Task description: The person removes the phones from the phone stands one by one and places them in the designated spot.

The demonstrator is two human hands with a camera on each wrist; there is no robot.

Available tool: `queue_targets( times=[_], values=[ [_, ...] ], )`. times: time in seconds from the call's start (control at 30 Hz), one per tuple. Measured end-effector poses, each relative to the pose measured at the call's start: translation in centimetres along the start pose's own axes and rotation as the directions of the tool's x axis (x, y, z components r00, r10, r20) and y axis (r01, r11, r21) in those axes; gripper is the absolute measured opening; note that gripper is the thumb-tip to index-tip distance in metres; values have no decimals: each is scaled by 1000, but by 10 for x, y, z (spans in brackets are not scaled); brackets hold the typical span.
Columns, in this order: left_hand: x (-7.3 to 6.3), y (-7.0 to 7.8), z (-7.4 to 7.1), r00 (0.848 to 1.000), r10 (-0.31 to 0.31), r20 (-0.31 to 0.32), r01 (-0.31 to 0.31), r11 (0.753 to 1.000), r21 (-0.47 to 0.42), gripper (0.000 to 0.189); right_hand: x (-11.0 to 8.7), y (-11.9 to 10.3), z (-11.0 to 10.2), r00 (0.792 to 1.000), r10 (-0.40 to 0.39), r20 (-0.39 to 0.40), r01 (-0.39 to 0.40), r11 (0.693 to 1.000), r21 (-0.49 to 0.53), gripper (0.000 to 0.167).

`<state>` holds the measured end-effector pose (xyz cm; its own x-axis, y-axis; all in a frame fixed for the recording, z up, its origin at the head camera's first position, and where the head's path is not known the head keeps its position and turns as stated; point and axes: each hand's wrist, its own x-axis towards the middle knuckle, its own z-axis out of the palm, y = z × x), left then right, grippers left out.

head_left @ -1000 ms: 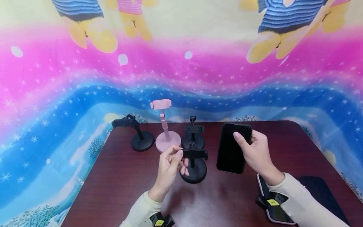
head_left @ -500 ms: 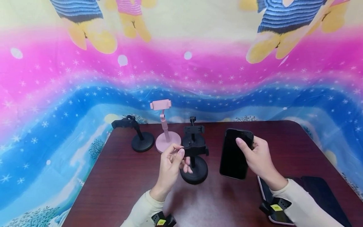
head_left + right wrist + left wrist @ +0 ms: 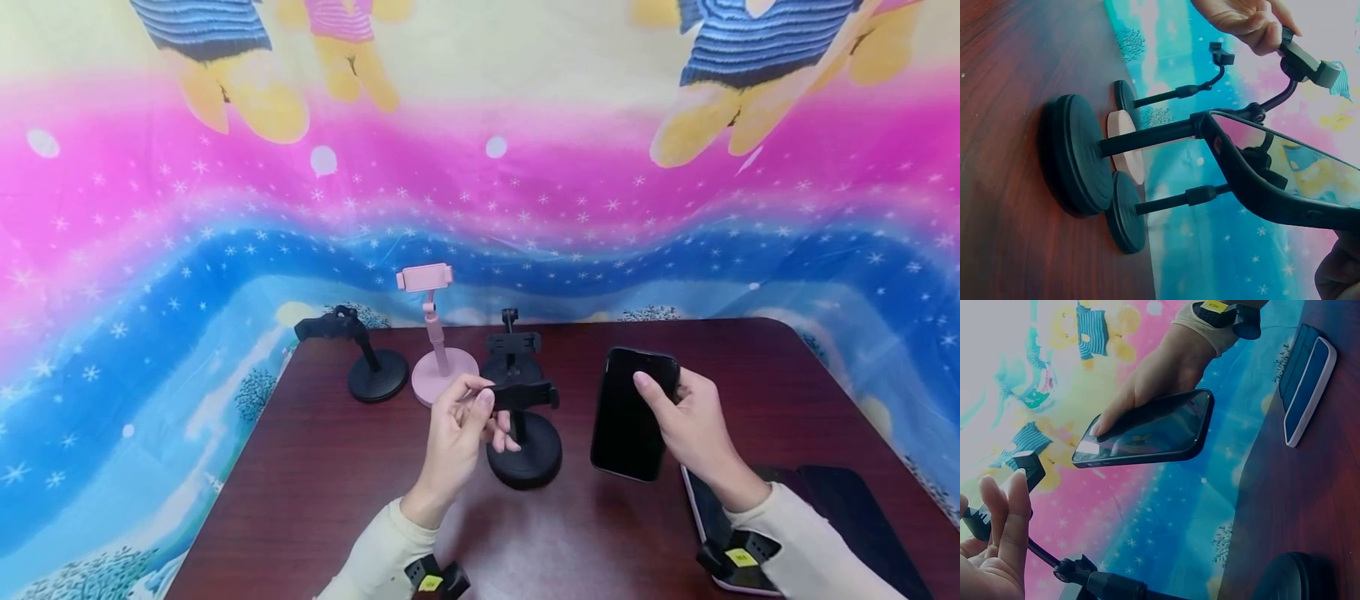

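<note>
In the head view my left hand (image 3: 453, 437) pinches the left end of a black clamp (image 3: 528, 395) between thumb and fingers. The clamp tops a phone stand, whose round base (image 3: 525, 454) is on the table. My right hand (image 3: 697, 429) grips a black smartphone (image 3: 630, 417) by its right side, thumb on the dark screen. The phone is held up, apart from the clamp and to its right. From the left wrist, the phone (image 3: 1147, 434) tilts with its screen facing the clamp side. The right wrist view shows the clamp's jaws (image 3: 1304, 62) with nothing between them.
Behind stand a pink phone stand (image 3: 444, 372), a black stand (image 3: 377, 375) at the left and another black one (image 3: 514, 343) partly hidden by the held stand. Under the right forearm lie a white-edged device (image 3: 697, 508) and a dark flat thing (image 3: 847, 508). A printed cloth (image 3: 480, 208) hangs behind the table.
The smartphone has moved right and nearer the person with my right hand. My left hand and the black stand have shifted slightly right, and the clamp has tilted a little.
</note>
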<state>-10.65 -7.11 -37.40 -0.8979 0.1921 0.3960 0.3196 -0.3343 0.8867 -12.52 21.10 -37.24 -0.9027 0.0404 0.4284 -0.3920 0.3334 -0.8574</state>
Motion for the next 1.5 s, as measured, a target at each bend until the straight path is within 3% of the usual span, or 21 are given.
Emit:
queue_targets(
  times=[0.5, 1.03, 1.5],
  values=[
    [14, -1, 8, 999, -18, 46, 19, 1000, -18, 27, -5, 14, -11, 1000, 15, 12, -15, 999, -37, 18],
    [39, -7, 22, 996, 11, 93, -5, 998, -63, 32, -10, 25, -18, 999, 39, 22, -38, 996, -85, 19],
    [61, -14, 34, 994, -12, 110, 19, 998, -63, 29, -14, 36, -26, 999, 32, -9, -33, 989, -147, 16]
  ],
)
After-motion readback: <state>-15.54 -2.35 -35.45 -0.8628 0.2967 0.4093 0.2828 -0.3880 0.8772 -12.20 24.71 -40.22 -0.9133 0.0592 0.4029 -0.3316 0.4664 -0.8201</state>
